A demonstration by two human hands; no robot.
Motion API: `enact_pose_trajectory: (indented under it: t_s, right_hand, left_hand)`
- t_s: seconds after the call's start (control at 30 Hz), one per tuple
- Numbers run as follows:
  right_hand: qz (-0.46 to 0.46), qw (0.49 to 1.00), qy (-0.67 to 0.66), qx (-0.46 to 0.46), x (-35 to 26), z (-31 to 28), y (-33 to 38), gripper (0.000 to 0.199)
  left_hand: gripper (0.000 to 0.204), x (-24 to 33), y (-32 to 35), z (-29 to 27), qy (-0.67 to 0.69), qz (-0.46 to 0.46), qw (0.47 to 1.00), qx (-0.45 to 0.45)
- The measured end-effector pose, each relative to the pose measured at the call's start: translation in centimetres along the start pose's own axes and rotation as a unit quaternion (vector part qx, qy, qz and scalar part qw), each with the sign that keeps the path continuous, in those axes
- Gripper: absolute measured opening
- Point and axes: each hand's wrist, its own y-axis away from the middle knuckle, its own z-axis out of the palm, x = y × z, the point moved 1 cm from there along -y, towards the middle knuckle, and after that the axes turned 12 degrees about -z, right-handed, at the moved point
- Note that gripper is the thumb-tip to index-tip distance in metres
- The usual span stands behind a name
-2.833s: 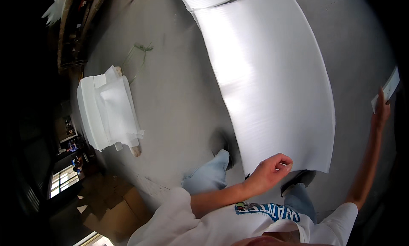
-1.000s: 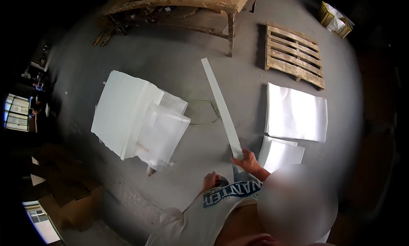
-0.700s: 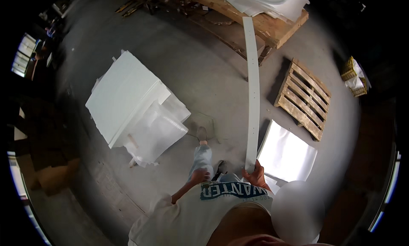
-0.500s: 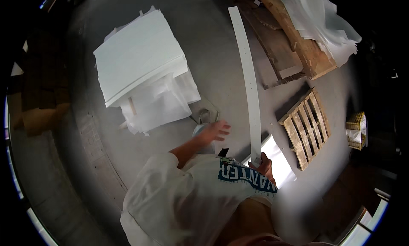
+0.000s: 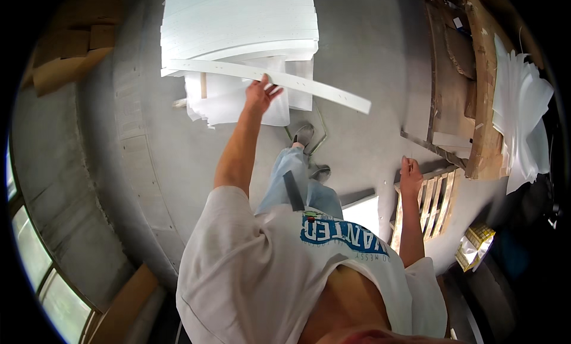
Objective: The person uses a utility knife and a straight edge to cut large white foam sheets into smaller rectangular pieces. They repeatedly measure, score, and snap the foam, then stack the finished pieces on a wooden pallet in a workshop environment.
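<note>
A long, flat white strip [image 5: 321,89] with small marks along it lies crosswise ahead of me. Its left end meets the near edge of a stack of white sheets [image 5: 238,22], while its right end reaches out over the floor. My left hand [image 5: 260,97] grips the strip near its middle, with some fingers spread below its near edge. Translucent white wrapping [image 5: 238,103] hangs out beneath the stack. Off to the right, apart from the strip, my right hand [image 5: 411,176] is raised with its fingers curled in, and nothing shows in it.
A wooden pallet [image 5: 437,198] lies by my right forearm. Beyond it stands a wooden crate [image 5: 482,100] with white foam sheets [image 5: 520,112] over its side. A white panel [image 5: 361,214] is by my legs, a yellow-and-white bag [image 5: 476,246] at right, cardboard boxes [image 5: 74,46] at far left.
The strip has swung from pointing away on my right to lying crosswise at the stack. My left hand has taken hold of it; my right hand has let go and moved right.
</note>
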Motion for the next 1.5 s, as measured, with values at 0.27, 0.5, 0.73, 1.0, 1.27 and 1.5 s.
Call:
enact_pose_trajectory:
  t_s: [0.27,0.5,0.73,1.0,1.27,1.5]
  right_hand:
    - [0.220,0.911,0.060,-0.345,0.7,4.2,11.0,0.034]
    - [0.238,0.870,-0.044,-0.430,-2.1,8.6,10.0,0.038]
    - [0.254,0.868,-0.042,-0.424,-0.6,9.5,9.6,0.036]
    - [0.192,0.867,0.008,-0.460,0.3,9.1,8.4,0.039]
    - [0.253,0.879,-0.007,-0.404,-1.6,9.0,8.5,0.041]
    - [0.435,0.804,-0.386,-0.124,-2.2,6.8,6.2,0.039]
  left_hand:
    - [0.033,7.7,-10.0,-4.4,0.073,0.092,0.985,0.123]
    - [0.032,12.0,-15.0,-8.3,0.070,0.096,0.967,0.225]
    - [0.033,11.8,-21.5,-8.2,0.063,0.078,0.982,0.161]
    - [0.050,13.0,-22.4,-12.2,-0.182,-0.019,0.960,0.210]
    - [0.046,12.3,-17.9,-9.2,-0.347,0.060,0.891,0.286]
    - [0.033,-5.0,-8.3,-8.1,-0.434,-0.202,0.857,0.191]
